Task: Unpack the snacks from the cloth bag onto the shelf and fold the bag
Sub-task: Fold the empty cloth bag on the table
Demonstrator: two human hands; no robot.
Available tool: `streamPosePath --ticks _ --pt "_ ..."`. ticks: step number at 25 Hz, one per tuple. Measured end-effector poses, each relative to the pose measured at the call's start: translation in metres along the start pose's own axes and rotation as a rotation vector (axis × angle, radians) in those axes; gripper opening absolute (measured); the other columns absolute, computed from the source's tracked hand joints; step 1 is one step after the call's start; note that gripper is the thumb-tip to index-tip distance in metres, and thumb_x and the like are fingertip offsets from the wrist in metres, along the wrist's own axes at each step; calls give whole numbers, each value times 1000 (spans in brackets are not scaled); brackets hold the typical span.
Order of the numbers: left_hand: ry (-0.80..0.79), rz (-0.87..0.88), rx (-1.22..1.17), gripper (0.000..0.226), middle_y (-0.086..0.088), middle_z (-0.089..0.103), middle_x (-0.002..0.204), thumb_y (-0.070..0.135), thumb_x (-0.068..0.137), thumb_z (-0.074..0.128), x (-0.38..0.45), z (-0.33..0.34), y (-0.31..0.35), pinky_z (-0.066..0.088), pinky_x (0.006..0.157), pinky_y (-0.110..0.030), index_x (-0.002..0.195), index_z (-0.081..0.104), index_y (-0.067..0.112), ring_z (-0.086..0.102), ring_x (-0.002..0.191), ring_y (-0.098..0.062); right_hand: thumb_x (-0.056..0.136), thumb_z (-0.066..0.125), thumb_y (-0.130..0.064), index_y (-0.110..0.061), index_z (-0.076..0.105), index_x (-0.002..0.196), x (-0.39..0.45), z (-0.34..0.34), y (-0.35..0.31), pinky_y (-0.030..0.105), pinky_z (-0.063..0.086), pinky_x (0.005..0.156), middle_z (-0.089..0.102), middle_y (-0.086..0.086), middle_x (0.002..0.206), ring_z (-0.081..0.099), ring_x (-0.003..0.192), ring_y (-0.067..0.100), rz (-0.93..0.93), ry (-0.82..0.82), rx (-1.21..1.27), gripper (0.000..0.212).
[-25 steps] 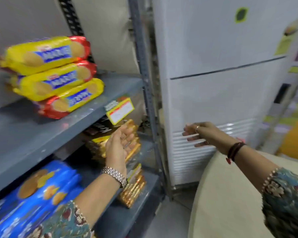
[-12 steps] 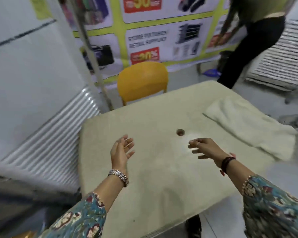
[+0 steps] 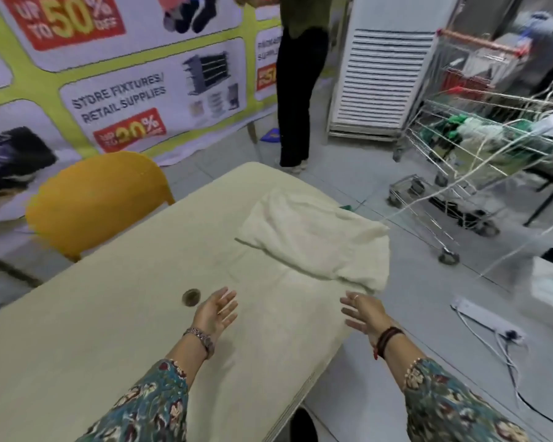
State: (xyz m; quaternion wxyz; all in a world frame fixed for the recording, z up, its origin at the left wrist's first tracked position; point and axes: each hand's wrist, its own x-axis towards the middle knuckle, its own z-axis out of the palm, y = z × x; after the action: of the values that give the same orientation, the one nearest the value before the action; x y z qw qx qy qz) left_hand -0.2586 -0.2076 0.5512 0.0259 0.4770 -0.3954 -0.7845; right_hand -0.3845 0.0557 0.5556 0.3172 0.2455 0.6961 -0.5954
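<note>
Across back wall: big promo banner (image 3: 118,59) w/ green grid, red "50% off" and "20%" tags, "Store Fixtures/Retail Supplies" text. Right of it: white louvred floor unit (image 3: 380,78), upright. In front of banner: standing person (image 3: 296,84), dark trousers, only torso down visible. Far right: wire shopping cart (image 3: 479,145) w/ green and white stuff inside, contents too blurred to name; pale strings trailing over it.

Centre, filling lower frame: cream table (image 3: 109,330), rounded far corner, small round hole (image 3: 191,297) mid-surface. Behind left edge: yellow chair (image 3: 93,202), back toward camera, tucked close to table.

On table's far right corner: cloth bag (image 3: 316,240), cream, lying flat and limp, right end drooping over table edge. Looks flat; nothing seen beside it on table.

On floor right: white power strip (image 3: 486,319) w/ cables running off toward bottom right.

Near edge of table: left hand (image 3: 216,311), palm up-ish, fingers relaxed and spread, holding nothing, just right of hole, hovering above surface. Right hand (image 3: 364,314) past table's right edge, fingers straight and splayed, holding nothing, pointing toward bag's near end but apart from it. Both well short of bag. Metal watch on left wrist, dark bands on right, floral sleeves on both arms.
</note>
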Motion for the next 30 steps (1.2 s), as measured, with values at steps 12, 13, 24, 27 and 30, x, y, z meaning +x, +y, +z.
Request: streamPosePath --ticks 12,13,24,27,30 --pt "154 -89 69 25 -4 54 63 25 93 46 186 128 15 48 60 -25 74 47 10 40 46 -12 90 61 -35 -7 45 134 139 -47 -6 39 45 102 53 17 126 59 114 24 274 -5 651 56" --pt "151 -83 47 25 -1 52 59 26 92 48 199 132 20 45 49 -19 71 46 13 40 46 -11 91 59 -33 -4 41 138 145 -46 -7 40 40 108 49 20 135 49 128 28 282 17 667 58" --pt "181 29 -401 41 -14 45 138 10 96 42 191 94 65 35 108 -41 135 35 3 44 129 -29 88 62 -2 -5 57 100 146 -18 -9 20 53 45 62 9 83 60 72 17 100 150 450 13" --pt "234 95 -501 41 -17 42 142 10 96 40 163 32 64 36 107 -41 136 34 1 43 130 -30 86 63 0 -6 59 99 126 13 -8 21 55 49 63 8 82 60 72 18 92 50 373 15" --pt "339 168 -580 37 -15 48 135 10 96 41 122 -52 52 35 108 -40 132 39 2 44 129 -29 86 63 0 -6 62 90 99 57 -1 21 55 50 63 10 78 59 68 18 77 -75 271 8"
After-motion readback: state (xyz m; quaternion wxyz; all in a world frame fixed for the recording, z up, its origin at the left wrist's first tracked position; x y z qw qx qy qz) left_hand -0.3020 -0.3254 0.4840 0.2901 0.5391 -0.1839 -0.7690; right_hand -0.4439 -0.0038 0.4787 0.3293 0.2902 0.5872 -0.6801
